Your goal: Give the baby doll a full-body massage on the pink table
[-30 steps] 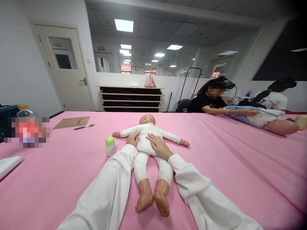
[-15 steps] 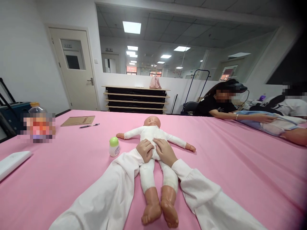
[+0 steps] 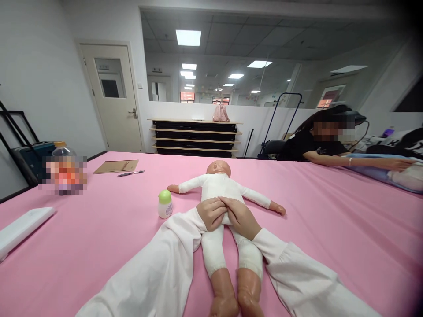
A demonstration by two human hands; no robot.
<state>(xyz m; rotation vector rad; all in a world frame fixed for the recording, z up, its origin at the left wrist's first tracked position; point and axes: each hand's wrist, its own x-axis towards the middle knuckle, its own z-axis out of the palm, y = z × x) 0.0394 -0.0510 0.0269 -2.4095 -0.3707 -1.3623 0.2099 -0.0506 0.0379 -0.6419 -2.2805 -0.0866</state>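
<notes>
A baby doll (image 3: 220,187) with a white cloth body lies stretched out on the pink-covered table, its head pointing away from me and its arms spread. My left hand (image 3: 212,213) rests on the doll's lower torso, fingers laid over the cloth. Beside it, my right hand (image 3: 241,215) lies on the same area, and the fingertips of both hands meet at the middle. Neither hand is wrapped round anything; the palms are hidden. Left of the doll stands a small white bottle with a green cap (image 3: 165,204).
A brown notebook (image 3: 116,166) and a pen (image 3: 131,173) lie at the far left, near a drink bottle (image 3: 66,169). A white flat object (image 3: 24,229) sits at the left edge. Across the table at right, a person (image 3: 325,136) reaches over blue cloth (image 3: 366,169).
My hands have drawn together, their fingertips now meeting, and sit slightly lower on the doll's torso. The whole view has turned a little left.
</notes>
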